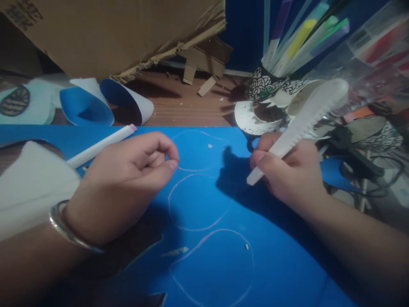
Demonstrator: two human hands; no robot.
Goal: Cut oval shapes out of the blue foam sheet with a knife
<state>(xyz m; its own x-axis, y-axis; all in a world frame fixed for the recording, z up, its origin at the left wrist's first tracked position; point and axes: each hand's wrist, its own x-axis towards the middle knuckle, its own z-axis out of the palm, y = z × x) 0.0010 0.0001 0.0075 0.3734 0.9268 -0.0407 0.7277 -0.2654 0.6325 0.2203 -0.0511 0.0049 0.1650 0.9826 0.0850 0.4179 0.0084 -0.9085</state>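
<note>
My right hand [287, 166] grips a white craft knife [297, 123] with a ridged edge, its narrow tip slanting down to the left above the blue sheet. My left hand [131, 177], wearing a silver bangle [68, 234], rests over the sheet's left side, thumb and forefinger together, nothing visible between them. Pale circle outlines [200, 230] run in a column down the blue sheet [281, 251]. Beside my left wrist lies a white marker [99, 147] with a pink end. A dark cut-out gap in the sheet shows below my left hand.
Rolled blue-and-white paper pieces [86, 102] lie behind the sheet. A cardboard box [128, 34] stands at the back, with cardboard scraps [207, 85] near it. At right are a patterned cup [265, 85] of markers, a torn white roll [255, 119] and a black cable [383, 192].
</note>
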